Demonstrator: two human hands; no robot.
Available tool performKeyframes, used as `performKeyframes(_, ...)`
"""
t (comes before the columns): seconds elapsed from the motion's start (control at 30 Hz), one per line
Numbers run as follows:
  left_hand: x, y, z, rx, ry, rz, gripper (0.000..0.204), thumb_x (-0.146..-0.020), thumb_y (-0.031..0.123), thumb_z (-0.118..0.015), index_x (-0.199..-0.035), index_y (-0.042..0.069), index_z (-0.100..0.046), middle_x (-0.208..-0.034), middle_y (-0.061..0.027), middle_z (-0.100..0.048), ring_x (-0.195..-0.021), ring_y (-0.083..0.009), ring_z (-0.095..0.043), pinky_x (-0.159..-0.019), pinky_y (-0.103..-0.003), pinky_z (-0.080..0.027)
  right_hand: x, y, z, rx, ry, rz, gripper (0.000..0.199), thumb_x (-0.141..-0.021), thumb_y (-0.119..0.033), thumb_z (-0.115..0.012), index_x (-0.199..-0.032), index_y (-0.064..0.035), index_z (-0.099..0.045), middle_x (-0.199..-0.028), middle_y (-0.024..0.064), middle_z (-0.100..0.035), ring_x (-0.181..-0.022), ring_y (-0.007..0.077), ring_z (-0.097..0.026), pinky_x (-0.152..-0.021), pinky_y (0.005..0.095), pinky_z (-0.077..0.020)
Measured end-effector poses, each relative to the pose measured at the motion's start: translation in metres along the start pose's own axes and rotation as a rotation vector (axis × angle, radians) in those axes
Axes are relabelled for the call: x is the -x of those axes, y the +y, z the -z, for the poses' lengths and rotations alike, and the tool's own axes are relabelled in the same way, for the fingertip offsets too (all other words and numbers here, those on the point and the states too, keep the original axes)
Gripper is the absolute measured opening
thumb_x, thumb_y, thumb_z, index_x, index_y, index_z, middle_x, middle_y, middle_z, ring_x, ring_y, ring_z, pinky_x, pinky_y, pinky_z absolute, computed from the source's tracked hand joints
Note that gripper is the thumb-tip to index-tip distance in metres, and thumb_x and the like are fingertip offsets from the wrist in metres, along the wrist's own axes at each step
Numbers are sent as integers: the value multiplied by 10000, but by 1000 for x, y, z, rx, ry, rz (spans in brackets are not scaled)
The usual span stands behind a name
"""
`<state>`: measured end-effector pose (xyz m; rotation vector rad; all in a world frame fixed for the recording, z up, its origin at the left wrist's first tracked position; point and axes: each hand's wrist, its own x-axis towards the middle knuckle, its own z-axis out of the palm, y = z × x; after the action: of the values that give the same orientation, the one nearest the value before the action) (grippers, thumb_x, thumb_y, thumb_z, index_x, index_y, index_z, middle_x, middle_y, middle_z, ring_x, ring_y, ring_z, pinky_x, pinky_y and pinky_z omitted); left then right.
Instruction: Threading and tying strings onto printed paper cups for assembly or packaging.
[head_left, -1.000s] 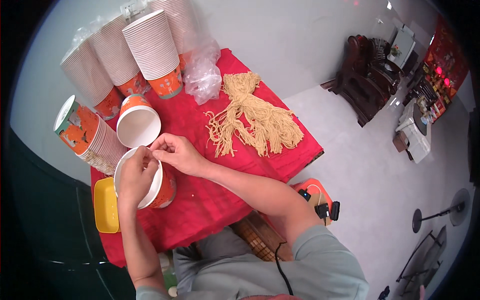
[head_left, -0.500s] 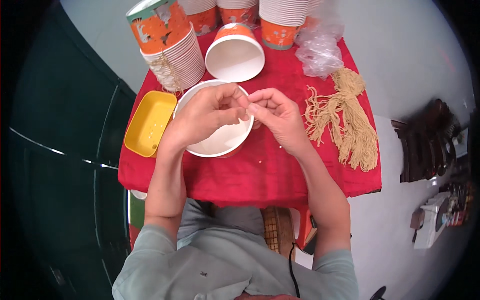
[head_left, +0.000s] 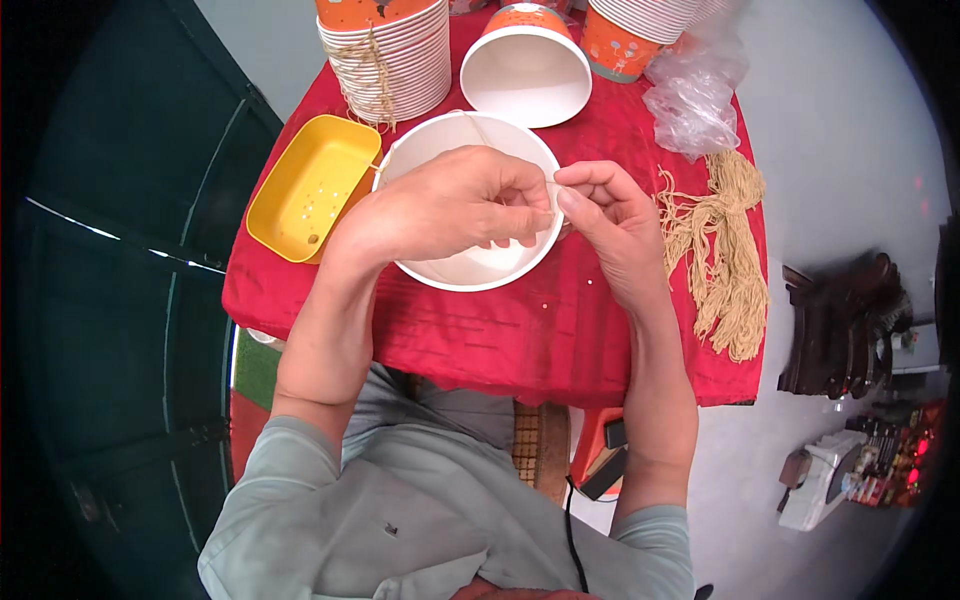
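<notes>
A white paper tub [head_left: 470, 283] stands upright before me, its mouth facing up. A thin tan string [head_left: 469, 124] lies over its far rim, and a bit of it pokes out at the left rim. My left hand [head_left: 455, 205] reaches across the opening, thumb and fingers pinched at the right rim. Touching that same spot, my right hand [head_left: 615, 215] pinches with thumb and forefinger from outside. Between the fingertips a fine piece of string barely shows; the fingers hide most of it.
At the left sits a yellow plastic tray [head_left: 275, 215] with small bits inside. Behind are stacked tubs [head_left: 400, 75], a tub on its side [head_left: 528, 80] and a crumpled plastic bag [head_left: 695, 105]. A bundle of tan strings [head_left: 735, 270] lies right on the red cloth [head_left: 470, 345].
The view has shifted, so the table things sit farther up in the picture. Both hands stay pinched together at the tub's right rim, with the left hand turned slightly flatter.
</notes>
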<state>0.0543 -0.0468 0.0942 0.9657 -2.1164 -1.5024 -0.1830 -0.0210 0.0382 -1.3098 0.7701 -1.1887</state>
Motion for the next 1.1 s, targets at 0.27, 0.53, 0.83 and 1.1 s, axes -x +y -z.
performKeyframes(0.27,1,0,-6,-120,145,-121,154,-1061,158,-704,-1092,14,-750,-933,-37,-765,-869,-113,-703,-829,-302,-576,-1,-16,13,28,20,-15,260,-1068,-94,-725,-1308,-5,-680,-1066,48,-773,-945,92,-729,-831,260,-600)
performKeyframes(0.53,0,2,-11,-293,300,-242,142,-1033,126,-708,-1072,-4,-750,-896,-85,-766,-815,-151,-724,-768,-314,-588,3,-12,1,346,145,266,197,-1038,-51,-756,-1227,0,-741,-1101,71,-799,-963,112,-745,-864,269,-605)
performKeyframes(0.83,1,11,-15,-252,333,-230,223,-1075,195,-697,-1054,-22,-743,-792,-53,-681,-751,-122,-641,-713,-313,-553,9,-13,-7,550,203,389,173,-992,-37,-789,-1164,-20,-780,-1050,69,-806,-891,101,-735,-775,272,-596)
performKeyframes(1.1,1,15,-17,-291,365,-212,220,-1066,191,-715,-998,-17,-739,-802,-55,-674,-725,-124,-618,-666,-313,-512,11,-7,-9,529,170,355,252,-995,-35,-781,-1246,-39,-750,-1041,51,-793,-885,89,-722,-773,264,-584)
